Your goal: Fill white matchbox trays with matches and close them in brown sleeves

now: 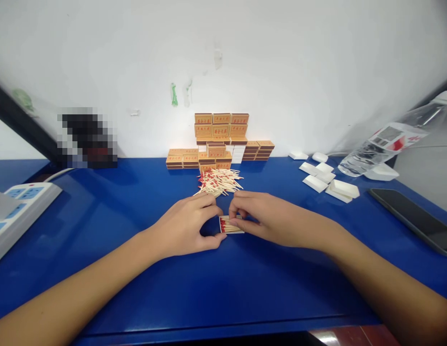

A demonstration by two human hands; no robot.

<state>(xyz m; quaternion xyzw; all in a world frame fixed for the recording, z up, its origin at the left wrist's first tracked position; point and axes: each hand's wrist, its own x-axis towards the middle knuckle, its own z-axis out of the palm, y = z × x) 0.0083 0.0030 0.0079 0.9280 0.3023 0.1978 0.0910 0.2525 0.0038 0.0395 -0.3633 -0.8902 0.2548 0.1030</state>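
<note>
A small white matchbox tray (237,232) lies on the blue table, with red-tipped matches (226,226) side by side in it. My left hand (189,223) steadies the tray's left end, thumb at the near corner and index finger at the far one. From the right, my right hand (257,214) pinches at the matches inside the tray with thumb and fingertips, and it covers the tray's right part. Just beyond both hands rests a loose pile of matches (221,181), red heads mostly to the left.
Orange matchboxes (221,130) are stacked against the wall behind the pile. At right lie several white trays (315,183), a tilted water bottle (383,142) and a phone (412,216). A power strip (29,206) sits at left. The blue table's (209,298) front edge shows below.
</note>
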